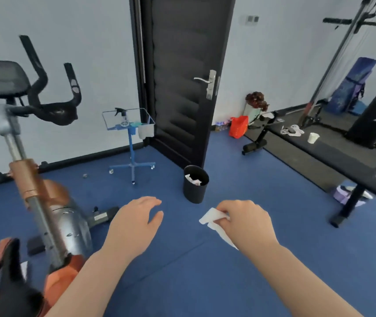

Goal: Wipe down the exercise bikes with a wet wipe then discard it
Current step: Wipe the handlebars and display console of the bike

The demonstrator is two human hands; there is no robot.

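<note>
Pinching the wet wipe [214, 219], the right hand [246, 223] hovers short of the bin [195, 184]; left hand [134, 221] relaxed, empty; released here, the limp wipe would likely land on the floor beside the bin.

Bright, even indoor light, soft overall blur, wide-angle bending at edges.

White wet wipe [214, 219], crumpled & folded, pinched in my right hand [246, 223], tail hanging down under the wrist, over blue floor. Exercise bike [45, 202] on my left: orange/silver frame, black seat & handlebars, upright. Black bin [195, 184] stands ahead, near the door, w/ white scraps inside.
</note>
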